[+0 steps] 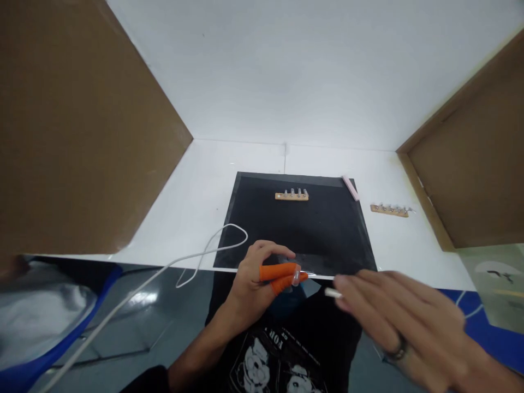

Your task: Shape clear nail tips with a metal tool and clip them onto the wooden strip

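Note:
My left hand [256, 278] hovers at the near edge of the black mat [298, 229], with orange finger cots on two fingers pinching a small clear piece [295, 277]. My right hand [393, 316] is blurred beside it, a ring on one finger, and a small white tip [332, 293] sticks out from its fingertips toward the left hand. A wooden strip with metal pins [291, 195] lies at the far part of the mat. A second such strip [389, 209] lies on the white table to the right.
A pink stick [350, 188] rests on the mat's far right corner. A white cable [192, 262] loops off the table's near left edge. Brown cardboard walls [73, 136] stand on both sides. A blue chair edge [49, 349] is at lower left.

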`<action>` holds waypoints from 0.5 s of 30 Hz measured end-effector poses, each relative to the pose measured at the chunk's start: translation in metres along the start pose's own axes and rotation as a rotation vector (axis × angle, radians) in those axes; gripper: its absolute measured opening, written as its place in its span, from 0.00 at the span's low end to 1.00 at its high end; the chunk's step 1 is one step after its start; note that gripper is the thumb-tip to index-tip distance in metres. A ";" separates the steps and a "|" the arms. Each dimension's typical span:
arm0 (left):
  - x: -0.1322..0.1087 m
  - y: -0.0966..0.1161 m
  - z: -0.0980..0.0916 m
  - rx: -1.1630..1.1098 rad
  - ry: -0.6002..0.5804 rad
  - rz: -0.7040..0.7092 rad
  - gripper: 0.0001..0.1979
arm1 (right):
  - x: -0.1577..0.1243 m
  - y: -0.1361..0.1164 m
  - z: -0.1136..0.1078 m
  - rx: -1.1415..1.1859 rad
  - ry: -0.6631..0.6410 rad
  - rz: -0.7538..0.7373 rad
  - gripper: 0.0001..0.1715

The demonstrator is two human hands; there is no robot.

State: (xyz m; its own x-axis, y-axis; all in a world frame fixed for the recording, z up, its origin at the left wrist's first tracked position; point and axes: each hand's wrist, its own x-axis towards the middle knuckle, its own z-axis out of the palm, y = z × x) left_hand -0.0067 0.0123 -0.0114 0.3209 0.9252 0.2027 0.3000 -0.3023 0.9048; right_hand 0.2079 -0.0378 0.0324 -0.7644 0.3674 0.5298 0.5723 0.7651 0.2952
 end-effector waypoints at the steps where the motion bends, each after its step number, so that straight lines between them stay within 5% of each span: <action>1: 0.000 0.000 -0.001 0.004 -0.002 0.000 0.10 | -0.001 0.001 0.000 -0.008 0.003 -0.015 0.14; 4: 0.001 -0.001 -0.002 0.013 -0.006 -0.014 0.10 | -0.002 0.003 0.001 -0.006 0.046 -0.188 0.23; 8: 0.000 0.000 -0.002 0.019 0.017 0.003 0.09 | -0.002 0.006 0.001 0.004 -0.016 -0.013 0.13; 12: 0.001 0.003 -0.002 0.004 0.009 -0.017 0.09 | 0.000 0.007 0.000 -0.018 0.022 -0.255 0.25; 15: 0.002 0.005 -0.001 -0.002 0.002 -0.023 0.08 | 0.001 0.012 -0.002 -0.012 -0.036 -0.132 0.17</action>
State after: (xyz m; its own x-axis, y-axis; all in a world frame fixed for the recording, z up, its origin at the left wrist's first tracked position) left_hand -0.0057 0.0133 -0.0061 0.3124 0.9323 0.1824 0.3059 -0.2805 0.9098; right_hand 0.2146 -0.0292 0.0383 -0.8435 0.2828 0.4566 0.4692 0.8017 0.3702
